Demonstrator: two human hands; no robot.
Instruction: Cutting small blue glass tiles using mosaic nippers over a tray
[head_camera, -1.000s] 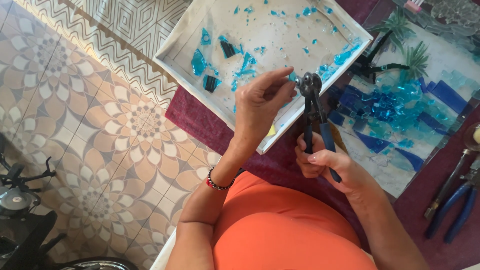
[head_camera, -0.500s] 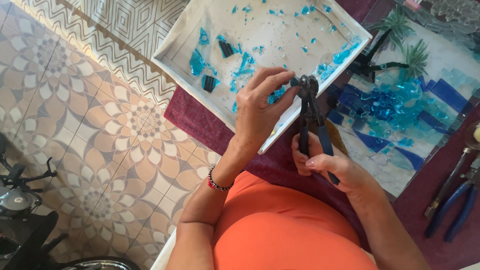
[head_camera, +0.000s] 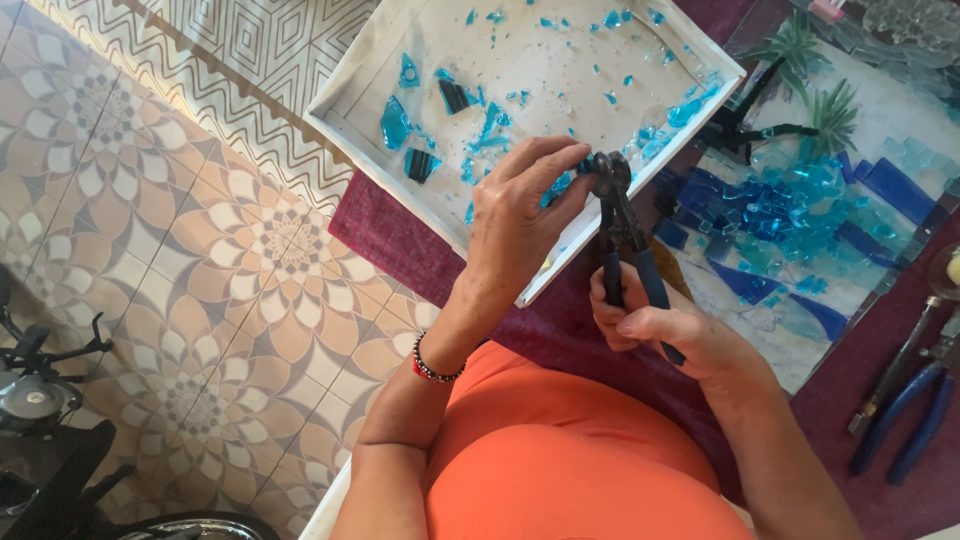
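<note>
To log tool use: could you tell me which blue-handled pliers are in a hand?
The nippers over the white tray, gripped by the right hand; the other pair lies untouched at right.

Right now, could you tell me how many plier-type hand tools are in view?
2: the nippers gripped in the right hand over the white tray, and blue-handled pliers lying at the right edge. Others may be out of frame.

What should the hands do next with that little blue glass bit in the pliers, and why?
Probably squeeze the handles. The right hand grips the blue-handled nippers, and the left hand pinches a small blue glass piece at their head, right over the white tray, where earlier blue chips already lie. So a cut chip would likely drop in there.
</note>
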